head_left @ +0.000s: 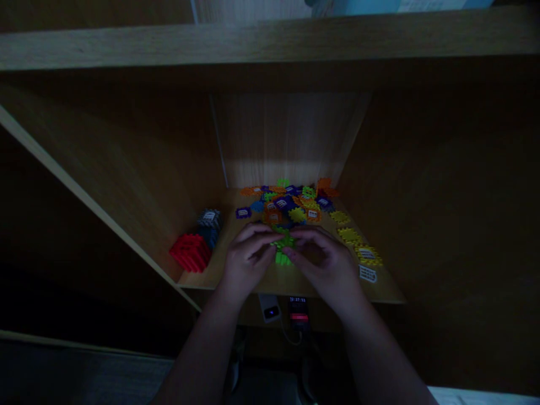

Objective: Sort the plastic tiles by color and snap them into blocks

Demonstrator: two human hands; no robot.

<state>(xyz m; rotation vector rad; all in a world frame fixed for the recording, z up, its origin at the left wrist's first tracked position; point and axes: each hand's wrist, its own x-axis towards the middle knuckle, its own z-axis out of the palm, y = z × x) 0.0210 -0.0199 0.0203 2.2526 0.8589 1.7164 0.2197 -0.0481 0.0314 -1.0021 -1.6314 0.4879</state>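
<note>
Between both hands is a small stack of bright green interlocking plastic building pieces [283, 257], near the front of the shelf board. My left hand [251, 256] pinches it from the left with thumb and fingers. From the right, my right hand [324, 256] grips the same green pieces, its thumb at their lower side. The fingers hide part of the stack. Just behind the hands lies a loose pile of flat toothed pieces in orange, purple, yellow, blue and green, among them a yellow piece [297, 214] and a purple window piece [285, 203].
At the left wall stand a red stack [190, 252] and a blue stack [207, 236] of pieces. Yellow pieces [349, 235] and a white window piece [367, 274] lie along the right. A phone [298, 313] and a cabled grey device [269, 308] are below the shelf edge. A thick board [270, 42] spans above.
</note>
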